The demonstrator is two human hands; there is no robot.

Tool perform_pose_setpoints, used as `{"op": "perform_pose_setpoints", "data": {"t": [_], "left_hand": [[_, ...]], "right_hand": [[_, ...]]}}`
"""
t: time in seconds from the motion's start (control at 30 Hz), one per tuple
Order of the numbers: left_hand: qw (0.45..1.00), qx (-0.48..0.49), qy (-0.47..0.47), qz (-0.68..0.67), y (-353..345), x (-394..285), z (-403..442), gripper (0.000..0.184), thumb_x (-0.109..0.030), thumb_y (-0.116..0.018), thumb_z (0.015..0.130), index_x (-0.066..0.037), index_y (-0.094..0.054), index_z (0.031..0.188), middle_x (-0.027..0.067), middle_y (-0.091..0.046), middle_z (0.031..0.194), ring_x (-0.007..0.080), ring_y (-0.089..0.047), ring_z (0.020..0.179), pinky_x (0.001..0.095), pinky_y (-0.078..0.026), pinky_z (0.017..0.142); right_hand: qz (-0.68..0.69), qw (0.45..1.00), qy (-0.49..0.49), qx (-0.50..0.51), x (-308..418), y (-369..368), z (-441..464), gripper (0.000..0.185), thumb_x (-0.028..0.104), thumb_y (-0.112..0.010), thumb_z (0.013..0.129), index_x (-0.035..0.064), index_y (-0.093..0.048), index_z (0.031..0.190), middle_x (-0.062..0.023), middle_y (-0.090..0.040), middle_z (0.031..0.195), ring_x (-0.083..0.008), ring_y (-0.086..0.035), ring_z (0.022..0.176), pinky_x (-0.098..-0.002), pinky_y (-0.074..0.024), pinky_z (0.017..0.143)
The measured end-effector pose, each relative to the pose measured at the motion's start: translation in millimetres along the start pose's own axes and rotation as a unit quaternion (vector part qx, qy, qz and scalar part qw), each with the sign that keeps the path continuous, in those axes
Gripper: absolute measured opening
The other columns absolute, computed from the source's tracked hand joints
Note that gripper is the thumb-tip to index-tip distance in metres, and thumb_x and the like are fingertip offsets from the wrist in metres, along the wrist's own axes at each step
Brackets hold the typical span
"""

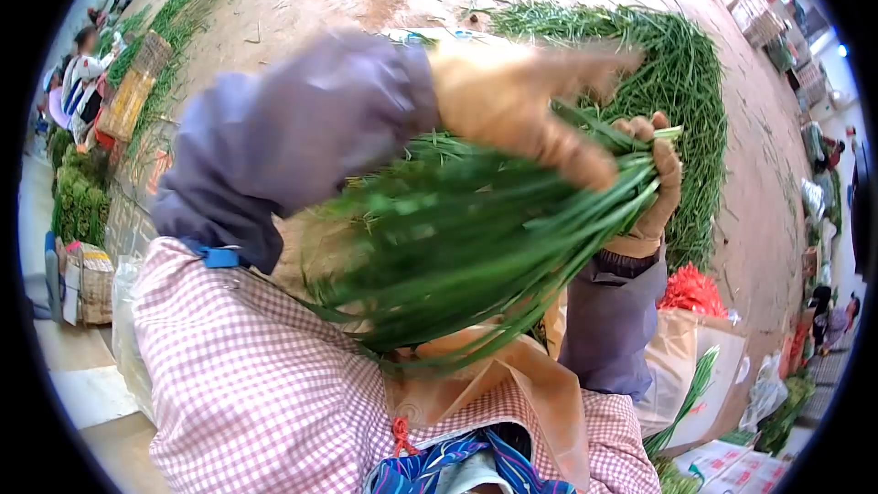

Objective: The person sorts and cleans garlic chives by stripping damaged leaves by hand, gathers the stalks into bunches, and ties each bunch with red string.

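Observation:
My right hand (657,183), in a tan glove, is closed around the pale stem ends of a bunch of chives (476,238). The long green leaves fan out to the left across my lap and are smeared by motion. My left hand (530,96), also gloved, is above the stem end with its fingers stretched out and thumb apart. It is blurred; whether it touches the leaves I cannot tell. Behind my hands spreads a large heap of loose chives (686,73) on the floor.
A red bundle of strips (692,291) lies by my right sleeve, near a white box (718,375). Some green stalks (686,402) lean there. To the left are a wicker basket (96,284), a yellow crate (133,110) and other people (82,82) beside more greens.

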State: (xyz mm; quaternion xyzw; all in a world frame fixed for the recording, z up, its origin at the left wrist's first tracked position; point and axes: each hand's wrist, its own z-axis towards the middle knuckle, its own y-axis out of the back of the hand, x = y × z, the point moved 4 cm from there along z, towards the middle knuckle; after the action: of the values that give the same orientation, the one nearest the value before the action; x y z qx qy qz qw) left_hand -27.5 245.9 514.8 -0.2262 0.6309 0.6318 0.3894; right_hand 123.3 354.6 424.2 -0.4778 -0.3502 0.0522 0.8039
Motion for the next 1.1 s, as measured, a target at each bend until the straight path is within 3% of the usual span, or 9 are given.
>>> {"op": "perform_pose_setpoints", "data": {"t": [0.13, 0.27, 0.33, 0.4, 0.53, 0.63, 0.73, 0.87, 1.1], "left_hand": [[0.860, 0.314, 0.039, -0.400, -155, 61, -43, 0.087, -0.036, -0.073, 0.084, -0.002, -0.025, 0.147, 0.0169, -0.047, 0.139, 0.0231, -0.046, 0.125, 0.0386, -0.039, 0.105], [0.853, 0.404, 0.215, -0.249, -161, 58, -102, 0.075, -0.029, -0.074, 0.084, -0.001, -0.037, 0.142, 0.0154, -0.051, 0.136, 0.0203, -0.049, 0.123, 0.0351, -0.042, 0.103], [0.863, 0.391, 0.314, -0.065, -117, 49, -90, 0.071, -0.026, -0.075, 0.082, -0.001, -0.042, 0.139, 0.0171, -0.053, 0.135, 0.0236, -0.050, 0.124, 0.0346, -0.042, 0.103], [0.971, 0.194, 0.136, 0.042, -72, 33, -67, 0.069, -0.027, -0.075, 0.081, -0.003, -0.045, 0.139, 0.0189, -0.051, 0.136, 0.0284, -0.053, 0.122, 0.0378, -0.044, 0.101], [0.992, -0.055, -0.111, 0.027, -57, 11, 8, 0.100, -0.048, -0.080, 0.069, -0.009, -0.032, 0.147, 0.0183, -0.050, 0.137, 0.0327, -0.056, 0.117, 0.0446, -0.046, 0.098], [0.989, 0.108, 0.034, -0.095, -123, 26, 46, 0.120, -0.062, -0.079, 0.063, -0.005, -0.018, 0.150, 0.0192, -0.038, 0.146, 0.0296, -0.047, 0.127, 0.0425, -0.036, 0.107], [0.878, 0.238, 0.074, -0.408, -210, 72, 35, 0.123, -0.067, -0.076, 0.065, -0.002, -0.015, 0.150, 0.0152, -0.032, 0.149, 0.0236, -0.037, 0.133, 0.0376, -0.031, 0.110], [0.736, 0.218, 0.123, -0.628, -234, 57, -3, 0.122, -0.065, -0.077, 0.065, -0.002, -0.016, 0.150, 0.0118, -0.035, 0.146, 0.0203, -0.036, 0.132, 0.0362, -0.031, 0.109], [0.787, 0.048, 0.202, -0.582, -237, 57, -21, 0.103, -0.040, -0.083, 0.072, -0.001, -0.023, 0.147, 0.0106, -0.042, 0.141, 0.0202, -0.040, 0.128, 0.0345, -0.030, 0.110]], "right_hand": [[-0.007, 0.999, -0.012, -0.049, 52, 84, -49, 0.035, 0.016, -0.060, 0.089, 0.0100, -0.051, 0.122, -0.0037, -0.058, 0.097, -0.0201, -0.057, 0.094, -0.0441, -0.0457, 0.094], [-0.071, 0.992, -0.010, -0.103, 94, 135, -92, 0.034, 0.018, -0.061, 0.088, 0.0106, -0.052, 0.120, -0.0027, -0.057, 0.096, -0.0195, -0.056, 0.093, -0.0413, -0.0461, 0.093], [-0.076, 0.991, 0.012, -0.114, 99, 140, -94, 0.035, 0.018, -0.062, 0.087, 0.0094, -0.051, 0.120, -0.0035, -0.058, 0.096, -0.0197, -0.056, 0.092, -0.0400, -0.0469, 0.092], [-0.081, 0.993, 0.023, -0.088, 102, 141, -89, 0.036, 0.018, -0.062, 0.087, 0.0090, -0.051, 0.120, -0.0039, -0.057, 0.095, -0.0197, -0.056, 0.092, -0.0401, -0.0470, 0.092], [-0.077, 0.994, 0.020, -0.070, 94, 125, -79, 0.038, 0.020, -0.060, 0.088, 0.0083, -0.050, 0.122, -0.0041, -0.058, 0.095, -0.0194, -0.056, 0.093, -0.0403, -0.0467, 0.093], [-0.055, 0.997, 0.017, -0.054, 93, 127, -74, 0.045, 0.021, -0.061, 0.088, 0.0079, -0.046, 0.128, -0.0031, -0.058, 0.096, -0.0190, -0.058, 0.093, -0.0406, -0.0464, 0.093], [-0.026, 0.998, 0.016, -0.062, 98, 139, -74, 0.049, 0.022, -0.062, 0.087, 0.0069, -0.045, 0.130, -0.0036, -0.059, 0.095, -0.0196, -0.059, 0.092, -0.0408, -0.0475, 0.092], [0.026, 0.993, -0.028, -0.107, 87, 175, -80, 0.049, 0.027, -0.066, 0.086, 0.0080, -0.049, 0.128, -0.0076, -0.062, 0.102, -0.0232, -0.060, 0.099, -0.0459, -0.0504, 0.091], [0.002, 0.964, -0.085, -0.254, 29, 172, -104, 0.075, 0.071, -0.047, 0.085, 0.0069, -0.053, 0.123, -0.0121, -0.063, 0.112, -0.0261, -0.063, 0.099, -0.0417, -0.0532, 0.088]]}}
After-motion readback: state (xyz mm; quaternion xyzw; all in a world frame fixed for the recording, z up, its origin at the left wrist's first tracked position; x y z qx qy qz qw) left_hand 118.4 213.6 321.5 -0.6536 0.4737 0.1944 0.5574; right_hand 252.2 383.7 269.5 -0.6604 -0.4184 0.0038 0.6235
